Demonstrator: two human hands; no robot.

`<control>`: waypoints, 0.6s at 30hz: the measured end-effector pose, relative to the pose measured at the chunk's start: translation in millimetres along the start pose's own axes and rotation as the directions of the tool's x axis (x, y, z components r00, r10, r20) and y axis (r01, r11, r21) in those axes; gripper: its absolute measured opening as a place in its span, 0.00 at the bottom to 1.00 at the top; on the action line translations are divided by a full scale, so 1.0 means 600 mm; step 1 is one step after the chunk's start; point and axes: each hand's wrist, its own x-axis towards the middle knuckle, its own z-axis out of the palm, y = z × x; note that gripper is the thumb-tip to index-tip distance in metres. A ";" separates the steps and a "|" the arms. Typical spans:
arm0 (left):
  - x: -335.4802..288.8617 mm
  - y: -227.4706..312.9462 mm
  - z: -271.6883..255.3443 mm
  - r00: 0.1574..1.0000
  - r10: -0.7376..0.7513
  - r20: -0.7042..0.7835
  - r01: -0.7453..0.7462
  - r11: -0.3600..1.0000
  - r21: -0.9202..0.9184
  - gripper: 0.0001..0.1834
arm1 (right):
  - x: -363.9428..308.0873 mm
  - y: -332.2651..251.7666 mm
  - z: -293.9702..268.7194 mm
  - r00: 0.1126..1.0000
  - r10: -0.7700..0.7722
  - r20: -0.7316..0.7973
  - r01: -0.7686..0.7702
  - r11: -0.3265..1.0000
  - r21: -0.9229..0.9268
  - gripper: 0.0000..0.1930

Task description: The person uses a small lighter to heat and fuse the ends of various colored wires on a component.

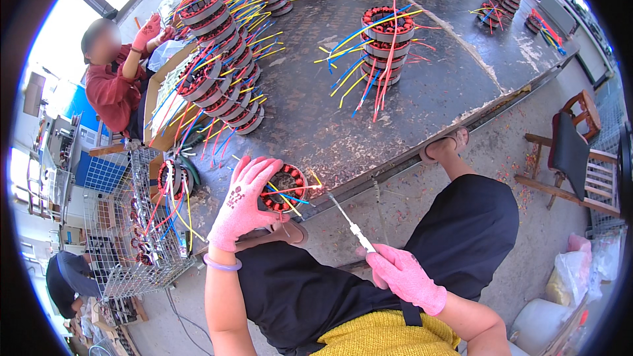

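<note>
My left hand (244, 201), in a pink glove with a bracelet at the wrist, grips a motor stator (288, 184) at the table's near edge. Red copper windings line the stator's ring. Red, blue and yellow lead wires (290, 189) stick out of it to the right. In my pink-gloved right hand (403, 275) is a slim tool (356, 229) with a white handle and a thin metal shaft, its exact kind unclear. The fingers are closed around the handle's lower end. The tool's tip points up and left, close to the wire ends but apart from the stator.
Stacked stators (224, 86) with loose wires crowd the table's left side; another stack (386, 46) stands mid-table. A wire basket (142, 237) holds stators at the left. A co-worker (112, 79) sits beyond it. A wooden chair (573, 151) stands right of the dark table (316, 112).
</note>
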 end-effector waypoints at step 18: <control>0.003 0.003 -0.001 1.000 -0.006 0.012 0.006 1.000 -0.007 0.51 | 0.003 0.009 -0.002 1.000 -0.019 0.010 0.019 0.999 -0.034 0.20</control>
